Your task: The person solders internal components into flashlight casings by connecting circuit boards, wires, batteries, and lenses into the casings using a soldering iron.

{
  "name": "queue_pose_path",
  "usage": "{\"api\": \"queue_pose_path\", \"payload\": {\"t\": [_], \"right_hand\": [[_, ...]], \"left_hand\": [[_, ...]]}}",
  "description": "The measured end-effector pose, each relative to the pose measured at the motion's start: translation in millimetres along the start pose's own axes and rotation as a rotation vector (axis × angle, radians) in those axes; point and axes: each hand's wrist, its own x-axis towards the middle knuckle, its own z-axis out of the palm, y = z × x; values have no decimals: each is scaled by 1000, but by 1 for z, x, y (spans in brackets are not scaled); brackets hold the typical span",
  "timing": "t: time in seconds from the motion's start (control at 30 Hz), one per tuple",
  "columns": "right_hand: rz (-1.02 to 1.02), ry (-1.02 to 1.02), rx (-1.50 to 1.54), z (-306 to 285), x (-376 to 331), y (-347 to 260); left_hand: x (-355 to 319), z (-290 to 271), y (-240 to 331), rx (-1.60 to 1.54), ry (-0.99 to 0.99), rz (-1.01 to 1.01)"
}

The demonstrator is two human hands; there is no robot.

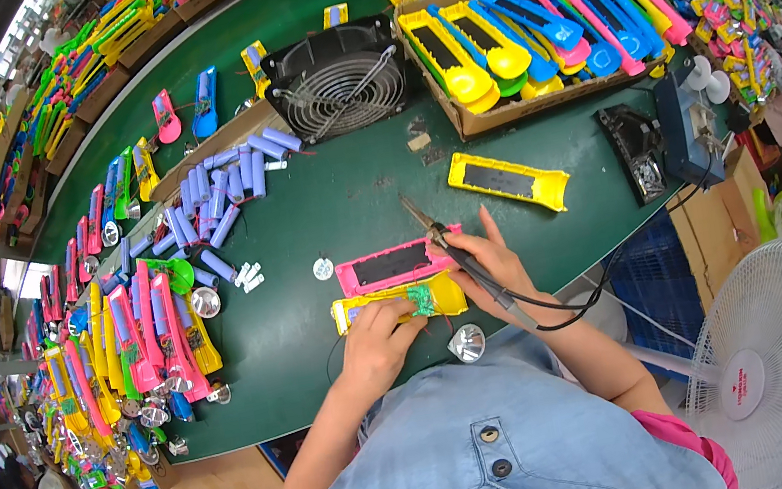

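Observation:
My right hand (504, 268) grips a soldering iron (462, 260) like a pen, its tip pointing up and away to the left, above the table. In front of me a yellow plastic casing half (449, 293) lies with a small green circuit board (422, 301) in it. Curled over this casing, my left hand (376, 348) presses its fingertips beside the board; what lies under them is partly hidden. A pink casing half (394, 263) with a dark strip rests just beyond. Near the table edge, a shiny reflector cup (468, 343) sits by the yellow casing.
Purple cylindrical batteries (220, 194) are heaped at left, beside stacked colourful casings (155, 325). A metal-grilled fan (338, 90) stands at the back, next to a cardboard box (484, 119) of casings. At right are a blue soldering station (689, 129) and a white fan (774, 369).

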Motion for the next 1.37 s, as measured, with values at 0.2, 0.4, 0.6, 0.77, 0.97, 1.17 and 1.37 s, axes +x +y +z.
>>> {"api": "queue_pose_path", "payload": {"t": [0.2, 0.4, 0.6, 0.77, 0.97, 1.17, 1.37], "right_hand": [[26, 202, 87, -8, -19, -20], [117, -63, -163, -38, -39, -52], [414, 474, 481, -9, -78, -38], [594, 578, 644, -2, -73, -45], [565, 525, 739, 0, -72, -47], [525, 503, 626, 1, -70, -44], [431, 437, 549, 2, -74, -39]], "left_hand": [[4, 24, 5, -139, 361, -195], [4, 29, 8, -58, 341, -187], [8, 16, 16, -349, 335, -518], [10, 14, 15, -357, 305, -579], [10, 15, 13, -298, 262, -540], [12, 14, 14, -308, 257, -549], [13, 12, 14, -291, 245, -536]]}}
